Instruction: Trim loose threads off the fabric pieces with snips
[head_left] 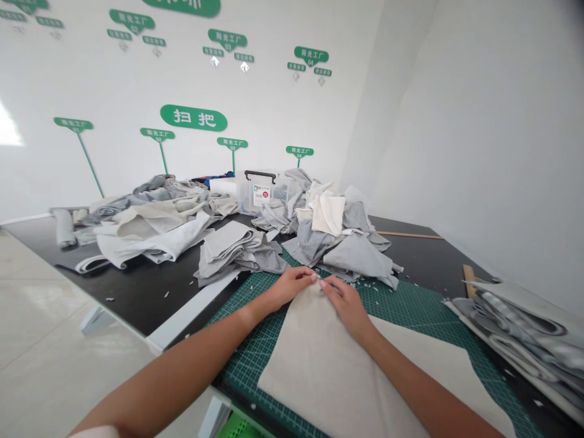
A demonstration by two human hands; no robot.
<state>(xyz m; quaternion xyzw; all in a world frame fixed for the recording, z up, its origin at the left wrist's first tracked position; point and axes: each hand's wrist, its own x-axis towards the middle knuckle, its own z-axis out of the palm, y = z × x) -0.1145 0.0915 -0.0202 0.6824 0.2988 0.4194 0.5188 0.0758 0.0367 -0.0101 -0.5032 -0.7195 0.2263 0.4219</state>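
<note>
A large cream piece of fabric [328, 365] lies over a green cutting mat [255, 292], its far edge drawn up to a narrow point. At that point my left hand [292, 285] pinches the edge between thumb and fingers. Right beside it, my right hand [344, 301] also has its fingertips closed on the same edge, and the two sets of fingertips nearly touch. Something small and pale shows between them, too small to name. Part of the fabric is hidden under my right forearm.
Grey and cream fabric heaps lie at the back left [150, 213] and beyond my hands [337, 225]. A folded stack [232, 243] sits left of them, another fabric stack [524, 340] at the right. Behind stands a clear plastic box [262, 191]. Small scraps dot the black table [137, 292].
</note>
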